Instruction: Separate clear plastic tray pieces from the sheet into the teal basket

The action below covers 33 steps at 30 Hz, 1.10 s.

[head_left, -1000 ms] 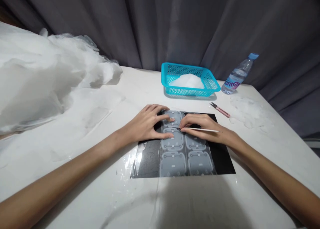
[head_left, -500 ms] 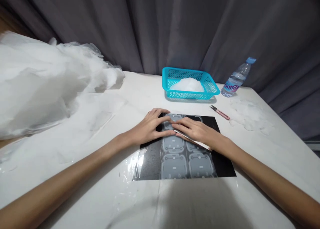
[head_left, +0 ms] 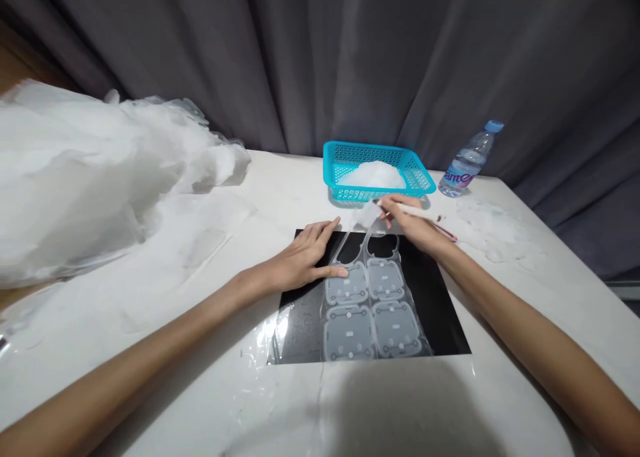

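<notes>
Pinching lifted translucent film (head_left: 366, 216) and a slim white tool (head_left: 414, 210), the right hand (head_left: 407, 224) works above the die-cut sheet (head_left: 371, 298) on its black mat (head_left: 440, 310). The left hand (head_left: 304, 258) presses flat, grasping nothing. Two outlines look vacated; four panels (head_left: 349, 330) remain. Gray curtain (head_left: 345, 64) backs the white tabletop (head_left: 280, 410).

White table (head_left: 280, 414), black sheet (head_left: 440, 317), turquoise basket (head_left: 329, 170), plastic bottle (head_left: 465, 169), heaped white film (head_left: 100, 184)

Glare on black mat (head_left: 440, 310), soft shadow below
</notes>
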Motion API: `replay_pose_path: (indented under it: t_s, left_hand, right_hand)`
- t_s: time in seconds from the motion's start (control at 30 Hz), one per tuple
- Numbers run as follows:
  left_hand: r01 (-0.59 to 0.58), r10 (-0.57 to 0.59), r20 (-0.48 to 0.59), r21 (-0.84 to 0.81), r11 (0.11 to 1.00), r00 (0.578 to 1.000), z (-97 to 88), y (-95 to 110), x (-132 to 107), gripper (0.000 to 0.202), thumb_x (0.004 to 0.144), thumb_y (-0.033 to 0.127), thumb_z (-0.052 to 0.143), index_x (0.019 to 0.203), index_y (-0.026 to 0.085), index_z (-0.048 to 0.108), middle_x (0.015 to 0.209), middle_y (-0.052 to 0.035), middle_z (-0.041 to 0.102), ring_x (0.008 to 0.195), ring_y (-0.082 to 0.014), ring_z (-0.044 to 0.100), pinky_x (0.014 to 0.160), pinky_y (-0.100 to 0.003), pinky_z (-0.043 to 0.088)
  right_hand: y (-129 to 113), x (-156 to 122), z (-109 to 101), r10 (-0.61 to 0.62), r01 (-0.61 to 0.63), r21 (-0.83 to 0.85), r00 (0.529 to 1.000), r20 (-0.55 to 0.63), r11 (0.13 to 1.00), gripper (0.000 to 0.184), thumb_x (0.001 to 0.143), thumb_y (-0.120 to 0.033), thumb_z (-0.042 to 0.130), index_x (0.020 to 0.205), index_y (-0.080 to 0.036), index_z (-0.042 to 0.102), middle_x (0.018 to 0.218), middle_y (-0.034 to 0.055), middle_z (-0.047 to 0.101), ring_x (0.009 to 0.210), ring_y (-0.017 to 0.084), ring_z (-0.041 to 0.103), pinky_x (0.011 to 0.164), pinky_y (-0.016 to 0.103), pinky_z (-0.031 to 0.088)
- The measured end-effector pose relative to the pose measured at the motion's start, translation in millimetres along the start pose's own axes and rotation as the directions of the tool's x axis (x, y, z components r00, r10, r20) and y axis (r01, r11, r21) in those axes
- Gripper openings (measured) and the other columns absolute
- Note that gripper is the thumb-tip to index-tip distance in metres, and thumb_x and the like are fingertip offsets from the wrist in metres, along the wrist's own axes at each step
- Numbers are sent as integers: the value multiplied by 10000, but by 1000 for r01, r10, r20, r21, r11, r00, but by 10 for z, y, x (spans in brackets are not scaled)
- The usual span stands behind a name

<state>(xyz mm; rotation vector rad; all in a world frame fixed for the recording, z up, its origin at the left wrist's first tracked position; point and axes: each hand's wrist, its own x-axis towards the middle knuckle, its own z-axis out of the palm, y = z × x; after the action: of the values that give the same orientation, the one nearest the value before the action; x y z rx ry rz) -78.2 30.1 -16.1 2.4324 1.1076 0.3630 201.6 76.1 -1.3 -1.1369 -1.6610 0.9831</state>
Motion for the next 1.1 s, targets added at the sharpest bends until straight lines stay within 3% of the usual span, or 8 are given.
replay_pose_path:
  t_s: [0.17,0.27,0.33,0.4,0.5,0.73,0.83,1.1]
  left_hand:
    - [-12,11,-104,-4,1000,995,-146,166,-41,1038,858,788,661,1605,144,338,1572,-252,445,1452,-419,437,1170,-568,417]
    - [60,-100,-176,-216,975,979,-192,330,-11,737,881,813,601,1229,164,633,1212,-166,683,1117,-323,649,1001,-504,540]
    - [201,-237,2,-536,820,972,-186,435,33,745,981,830,316,972,184,686,943,-121,739,860,-264,693,828,-450,589]
    - [307,-266,186,-782,543,946,-167,518,69,858,980,847,173,892,181,706,885,-135,770,823,-265,724,806,-444,602]
    - [291,-248,215,-898,330,945,-148,577,75,636,972,751,494,929,173,755,1045,-136,810,1002,-289,744,961,-458,572]
    - [313,-295,226,-903,293,928,-85,503,25,433,879,526,796,1101,158,744,1141,-150,804,964,-257,763,906,-406,566]
    - [280,-312,184,-912,299,932,-18,469,10,412,836,455,858,1066,174,665,1098,-119,795,946,-230,759,861,-359,563]
    - [182,-236,27,-724,666,971,28,504,-5,287,874,413,774,952,174,635,861,-16,696,793,-194,656,702,-295,471]
  right_hand:
    - [-25,82,-204,28,-18,99,994,-101,995,431,878,-599,681,818,-172,679,721,23,653,628,157,610,609,296,541]
    - [-271,-141,-114,-23,24,56,1000,-16,998,372,923,-529,690,847,-166,719,729,20,664,658,165,634,652,308,553]
    - [-474,-327,-8,-117,119,-42,991,65,992,327,1012,-457,612,924,-171,745,745,13,664,679,156,632,715,311,547]
    - [-654,-482,76,-196,219,-71,949,246,973,288,1048,-395,581,1018,-179,769,865,35,691,797,165,661,802,317,549]
    - [-803,-581,81,-213,264,-27,831,513,964,284,1058,-373,585,1233,-222,750,987,43,703,879,172,670,826,316,558]
    - [-531,-431,-101,-288,353,-280,925,248,893,383,1132,-370,390,1273,-226,716,1294,124,629,1301,285,543,1166,551,396]
    - [-360,-442,15,-304,398,-269,893,332,877,344,1133,-346,385,1331,-225,639,1329,135,617,1284,267,544,1127,511,439]
    - [-430,-492,367,-201,264,-242,945,257,934,208,944,-380,765,1000,-186,717,973,51,726,954,216,619,867,355,466]
